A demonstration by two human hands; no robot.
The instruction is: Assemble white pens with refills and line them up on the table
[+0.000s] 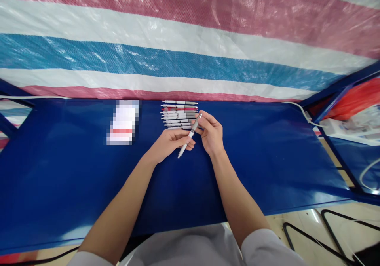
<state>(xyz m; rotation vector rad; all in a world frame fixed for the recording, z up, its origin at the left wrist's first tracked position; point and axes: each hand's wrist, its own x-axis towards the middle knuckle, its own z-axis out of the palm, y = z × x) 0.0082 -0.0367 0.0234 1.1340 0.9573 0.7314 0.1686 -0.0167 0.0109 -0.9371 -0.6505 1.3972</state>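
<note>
A person in pale short sleeves [264, 244] works at a blue table [267, 171], both bare forearms reaching forward and converging on the near side of a row of pens [178, 115]. At the row's near edge, the left hand [175, 141] pinches the lower, white part of a white-and-gray pen [192, 132] between thumb and curled fingers; the right hand [211, 133], bent at the row's right end, pinches the gray upper part near the silver tip. The pen slants between the two hands by the row's near right corner, tip directed away from the person. Mostly white and gray pens make up the row, one of them red. Well left of the row lies a pixelated pale item [123, 119] with a red band. Far right of it, past the table's edge, a white tray-like container [360, 138] bears clear-wrapped contents, too indistinct to identify. Behind the row hangs a striped sheet [178, 60].
</note>
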